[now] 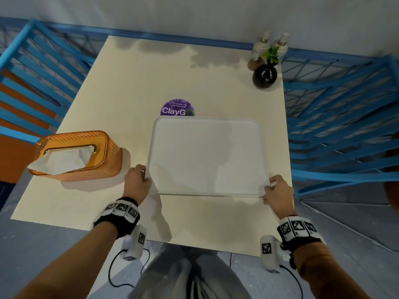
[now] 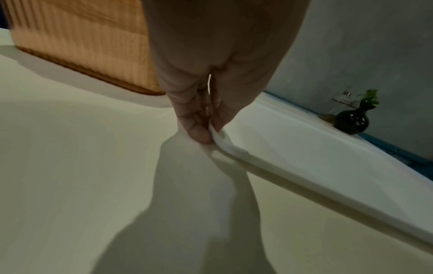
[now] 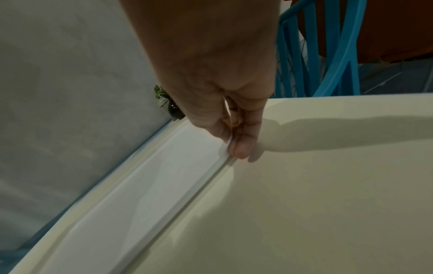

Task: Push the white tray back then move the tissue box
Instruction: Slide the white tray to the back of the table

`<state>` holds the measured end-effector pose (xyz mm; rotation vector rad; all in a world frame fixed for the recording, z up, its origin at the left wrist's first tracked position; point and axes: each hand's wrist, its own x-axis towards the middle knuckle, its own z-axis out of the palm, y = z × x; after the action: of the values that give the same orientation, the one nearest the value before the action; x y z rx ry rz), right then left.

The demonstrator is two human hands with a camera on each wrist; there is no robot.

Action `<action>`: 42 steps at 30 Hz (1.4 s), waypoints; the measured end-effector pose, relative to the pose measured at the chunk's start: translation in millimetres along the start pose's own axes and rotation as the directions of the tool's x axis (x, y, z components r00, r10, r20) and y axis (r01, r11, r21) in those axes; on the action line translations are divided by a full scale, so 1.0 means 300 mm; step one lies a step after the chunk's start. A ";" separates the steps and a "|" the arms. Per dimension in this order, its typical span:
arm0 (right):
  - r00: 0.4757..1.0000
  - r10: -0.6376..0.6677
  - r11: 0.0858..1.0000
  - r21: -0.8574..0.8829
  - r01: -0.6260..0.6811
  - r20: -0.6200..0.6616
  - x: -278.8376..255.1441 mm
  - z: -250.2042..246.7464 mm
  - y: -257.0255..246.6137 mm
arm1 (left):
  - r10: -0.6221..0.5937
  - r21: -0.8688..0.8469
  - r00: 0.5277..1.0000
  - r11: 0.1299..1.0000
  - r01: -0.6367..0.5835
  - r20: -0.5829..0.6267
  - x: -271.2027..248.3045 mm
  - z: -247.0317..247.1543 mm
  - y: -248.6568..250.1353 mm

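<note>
A white rectangular tray (image 1: 205,156) lies on the cream table (image 1: 138,87), its far edge covering part of a purple round sticker (image 1: 176,108). My left hand (image 1: 138,180) pinches the tray's near left corner (image 2: 220,139) between thumb and fingers. At the near right corner (image 3: 230,148), my right hand (image 1: 274,190) pinches the rim the same way. An orange ribbed tissue box (image 1: 77,154) with a white tissue sticking out stands at the table's left edge, left of my left hand; its ribbed side (image 2: 89,44) shows in the left wrist view.
A black round vase (image 1: 264,76) with a green sprig and two pale bottles (image 1: 271,44) stand at the table's far right corner. Blue slatted chairs (image 1: 336,117) flank the table on both sides. A wall runs behind the table's far edge.
</note>
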<state>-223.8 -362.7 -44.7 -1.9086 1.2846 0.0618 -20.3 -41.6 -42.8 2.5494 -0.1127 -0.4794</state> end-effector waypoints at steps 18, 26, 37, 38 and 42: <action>0.997 0.039 0.994 0.107 -0.032 -0.071 0.422 0.099 -0.441 | -0.030 0.109 0.999 0.993 0.034 -0.034 0.651 -0.076 0.227; 0.990 0.058 0.988 0.150 -0.038 -0.129 0.621 0.151 -0.617 | 0.003 0.091 0.996 0.996 0.005 -0.091 0.903 -0.125 0.320; 0.980 0.072 0.996 0.072 -0.059 -0.187 0.803 0.162 -0.806 | 0.052 0.084 0.994 0.996 -0.044 -0.096 1.163 -0.145 0.436; 0.978 0.074 0.995 0.087 -0.058 -0.195 0.816 0.164 -0.814 | 0.057 0.083 0.994 0.995 -0.049 -0.097 1.178 -0.144 0.444; 0.973 0.073 0.991 0.125 -0.047 -0.217 0.850 0.172 -0.837 | 0.067 0.079 0.993 0.995 -0.059 -0.102 1.217 -0.143 0.466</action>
<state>116.9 -484.2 -45.8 -1.8126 1.4599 -0.1978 338.2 -203.3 -50.1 2.6304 -0.1750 -0.3218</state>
